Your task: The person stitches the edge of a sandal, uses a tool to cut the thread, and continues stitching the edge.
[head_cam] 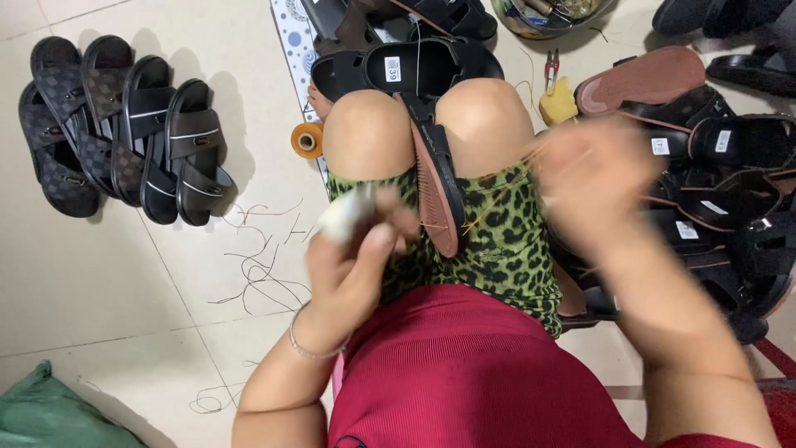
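The step in hand looks like hand-stitching a sandal (438, 187), which stands on edge, clamped between the person's knees with its reddish-brown sole facing right and its black strap toward the feet. A thin thread (506, 187) runs from the sandal's edge up and to the right toward the right hand (593, 187), which is raised beside the right knee and so blurred that I cannot tell whether its fingers are pinched on the thread or loose. The left hand (361, 249) sits just left of the sandal, over the leopard-print shorts (502, 249), with fingers curled around something small and white, possibly a wrapped tool handle; its exact kind is unclear. Judging by the taut line of thread, a stitch is being drawn tight, and the next move would call for steadying the sandal between the knees and bringing the point back to the sole's rim. A row of finished black sandals (124, 129) stands on the tiled floor (99, 274) to the left, an orange spool (307, 139) lies by the left knee, and loose thread scraps (257, 265) trail across the tiles. More sandals (721, 166) are piled on the right.
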